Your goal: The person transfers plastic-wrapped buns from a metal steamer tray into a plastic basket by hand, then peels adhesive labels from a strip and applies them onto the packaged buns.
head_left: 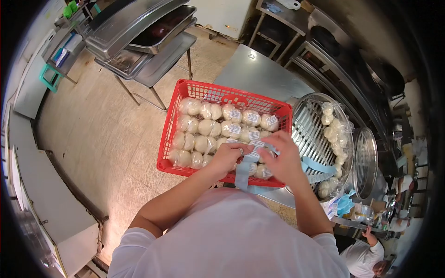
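Observation:
My left hand (228,159), with a ring on one finger, is closed on a pale blue strip of labels (243,174) that hangs down over the basket's near edge. Close to its right, my right hand (286,158) has thumb and fingers apart at a printed label on the strip. Its fingers are slightly blurred. Both hands are above a red plastic basket (163,153) filled with rows of plastic-wrapped white buns (187,124). Printed labels (235,114) are stuck on several packs towards the right; packs on the left show none. My hands hide part of the near right rows.
A round slatted metal tray (303,139) holds more wrapped buns (334,134) along its right side, with a blue strip (320,167) across it. Beneath is a steel table (259,69). Metal pans (162,41) stand on a rack at upper left. Another person (364,257) is at lower right.

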The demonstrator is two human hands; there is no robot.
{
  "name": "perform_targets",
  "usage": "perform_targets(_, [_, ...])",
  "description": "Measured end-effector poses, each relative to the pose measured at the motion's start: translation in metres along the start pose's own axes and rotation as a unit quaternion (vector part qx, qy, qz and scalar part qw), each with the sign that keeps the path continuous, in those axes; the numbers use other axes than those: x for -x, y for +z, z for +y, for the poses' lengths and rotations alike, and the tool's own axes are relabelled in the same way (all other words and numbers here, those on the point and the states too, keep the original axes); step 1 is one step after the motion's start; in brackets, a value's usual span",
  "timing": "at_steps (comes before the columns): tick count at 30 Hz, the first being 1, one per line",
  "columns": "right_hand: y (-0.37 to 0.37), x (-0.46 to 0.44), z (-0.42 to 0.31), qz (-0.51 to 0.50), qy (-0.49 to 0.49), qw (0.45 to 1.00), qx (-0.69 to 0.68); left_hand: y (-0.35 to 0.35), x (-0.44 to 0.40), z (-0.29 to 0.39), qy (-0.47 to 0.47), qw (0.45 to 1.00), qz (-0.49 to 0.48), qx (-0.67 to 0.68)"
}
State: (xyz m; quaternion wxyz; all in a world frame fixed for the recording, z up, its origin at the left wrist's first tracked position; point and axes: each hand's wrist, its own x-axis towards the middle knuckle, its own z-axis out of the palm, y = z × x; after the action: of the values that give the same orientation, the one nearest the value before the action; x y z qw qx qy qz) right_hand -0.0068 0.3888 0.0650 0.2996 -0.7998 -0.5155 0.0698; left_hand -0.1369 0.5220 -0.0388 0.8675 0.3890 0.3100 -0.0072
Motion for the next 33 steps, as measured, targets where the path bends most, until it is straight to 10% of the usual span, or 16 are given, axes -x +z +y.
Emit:
perform_targets(5, [0.019, 0.026, 0.004, 0.048, -0.028, 0.998, 0.021, 0.001, -0.010, -0.005, 0.007, 0.984, -0.129, 0.123])
perform_targets(8, [0.020, 0.030, 0.006, 0.047, -0.036, 0.998, 0.007, 0.015, -0.003, 0.009, -0.096, 0.976, -0.083, 0.178])
perform_targets(26, [0.018, 0.016, -0.037, -0.021, -0.088, 0.993, -0.070, -0.006, -0.001, -0.021, 0.010, 0.998, 0.057, 0.033])
perform_targets(33, [0.067, -0.068, -0.012, -0.212, 0.143, 0.942, -0.218, 0.004, 0.026, -0.027, 0.196, 0.887, 0.039, -0.417])
